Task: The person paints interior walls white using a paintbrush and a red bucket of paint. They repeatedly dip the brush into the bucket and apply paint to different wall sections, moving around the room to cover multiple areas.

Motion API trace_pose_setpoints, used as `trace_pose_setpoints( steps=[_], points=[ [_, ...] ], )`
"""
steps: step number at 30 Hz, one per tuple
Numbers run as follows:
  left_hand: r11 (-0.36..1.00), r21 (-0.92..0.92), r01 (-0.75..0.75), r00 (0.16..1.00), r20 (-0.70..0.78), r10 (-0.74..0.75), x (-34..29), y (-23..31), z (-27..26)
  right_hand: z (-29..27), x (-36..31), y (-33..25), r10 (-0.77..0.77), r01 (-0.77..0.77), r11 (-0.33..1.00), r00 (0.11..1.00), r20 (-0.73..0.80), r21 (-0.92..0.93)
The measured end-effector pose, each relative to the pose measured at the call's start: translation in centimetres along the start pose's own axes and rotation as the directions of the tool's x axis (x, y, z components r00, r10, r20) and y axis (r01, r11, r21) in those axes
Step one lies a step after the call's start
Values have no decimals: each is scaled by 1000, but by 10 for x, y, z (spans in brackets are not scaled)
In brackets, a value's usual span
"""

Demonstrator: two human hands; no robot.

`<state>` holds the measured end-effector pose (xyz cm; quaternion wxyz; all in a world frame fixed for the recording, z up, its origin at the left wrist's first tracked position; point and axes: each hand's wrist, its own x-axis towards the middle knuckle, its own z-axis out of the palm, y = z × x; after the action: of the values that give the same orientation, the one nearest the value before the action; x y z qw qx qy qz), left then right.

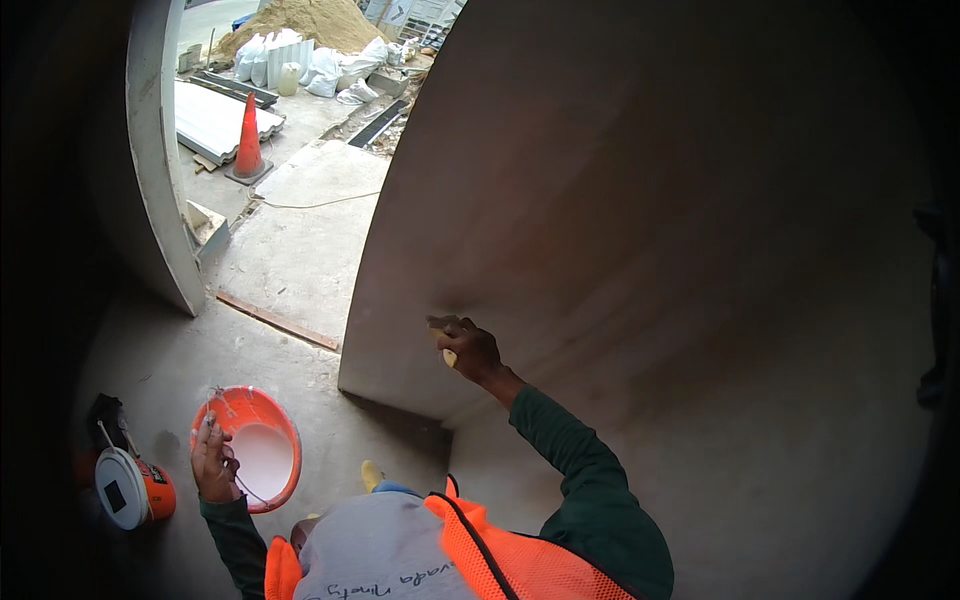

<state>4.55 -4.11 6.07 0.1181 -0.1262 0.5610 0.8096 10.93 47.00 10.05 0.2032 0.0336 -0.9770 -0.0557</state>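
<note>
- Pale-handled tool (449, 358): before the wall (620, 210), mid-scene; contact unclear.
- Right hand (474, 350): fingers curled around the tool.
- Left hand (212, 468): at the left rim of an orange bucket (292, 440) with white liquid (262, 462); cannot tell whether it grips.
- Orange tub (158, 492), white-lidded: left of bucket.
- Traffic cone (249, 140), white sacks (322, 75), sand heap (305, 22): far left, outdoors.

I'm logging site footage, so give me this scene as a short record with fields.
Right grip: closed around a light-handled tool, near the wall; tool type unclear
Left grip: at the rim of an orange bucket; hold unclear
Bucket contents: white liquid
Lower left: orange pail, white lid
Outside: traffic cone, white sacks, sand pile
</note>
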Motion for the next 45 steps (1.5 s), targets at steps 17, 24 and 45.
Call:
trace_pose_setpoints(
  steps=[17, 24, 45],
  points=[
    [999, 25, -31, 999, -9, 31, -20, 11, 0, -10, 78, -30, 104, -112, 988, 991, 81, 103],
    [999, 29, -28, 999, 17, 27, -22, 9, -4, -104, 146, 18, -25, -71, 988, 807, -590, -138],
    [999, -40, 24, 1000, 5, -24, 7, -20, -25, -72, 12, 17, 112, -143, 970, 981, -157, -197]
  ],
)
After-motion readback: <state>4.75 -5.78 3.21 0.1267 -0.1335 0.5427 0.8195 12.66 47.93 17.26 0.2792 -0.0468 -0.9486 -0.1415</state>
